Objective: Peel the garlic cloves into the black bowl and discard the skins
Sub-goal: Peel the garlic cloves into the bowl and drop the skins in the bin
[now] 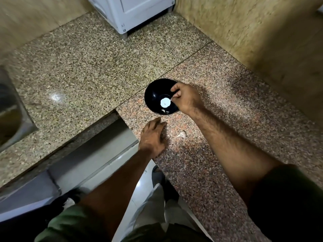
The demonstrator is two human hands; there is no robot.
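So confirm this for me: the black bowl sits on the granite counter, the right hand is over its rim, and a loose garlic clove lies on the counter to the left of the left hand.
One detail is off. The head view shows the garlic clove lying to the right of the left hand, not its left. The rest holds: the black bowl sits on the granite counter with the right hand over its rim.

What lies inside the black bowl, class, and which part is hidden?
Inside the black bowl lie pale garlic pieces near its front wall, plus a white glare spot. The right hand covers its right side.
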